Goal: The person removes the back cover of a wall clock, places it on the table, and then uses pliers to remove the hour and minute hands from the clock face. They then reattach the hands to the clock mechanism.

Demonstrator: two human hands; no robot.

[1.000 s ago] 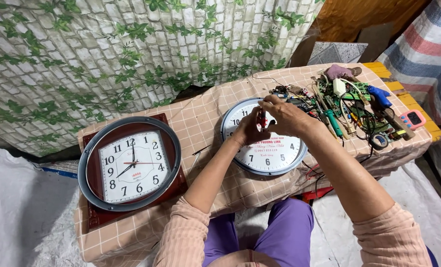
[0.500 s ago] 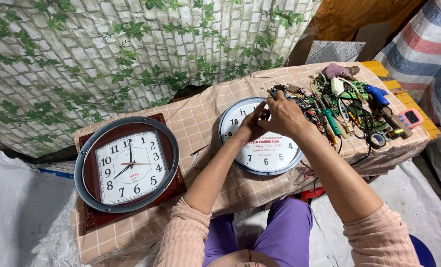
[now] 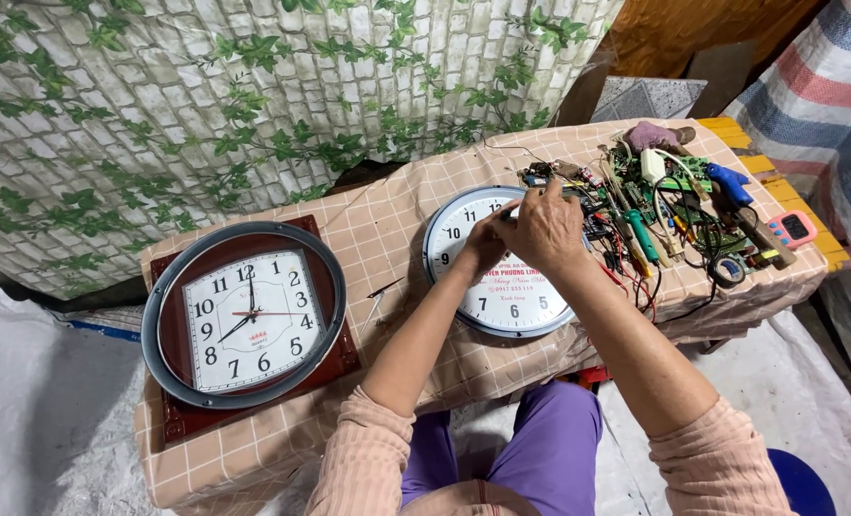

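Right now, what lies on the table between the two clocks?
In the head view, between the dark framed clock and the round white clock lies checked tablecloth with a thin dark pin-like piece.

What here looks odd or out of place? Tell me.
A grey ring lies loose over the brown clock, wider than its square face. Tools and wires sit in a tangled heap at the table's right end. Both hands cover the white clock.

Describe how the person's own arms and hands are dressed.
Both hands, left hand and right hand, are bare: no gloves, and no rings or watch that I can make out. Pale pink ribbed sleeves are pushed up near the elbows, forearms uncovered.
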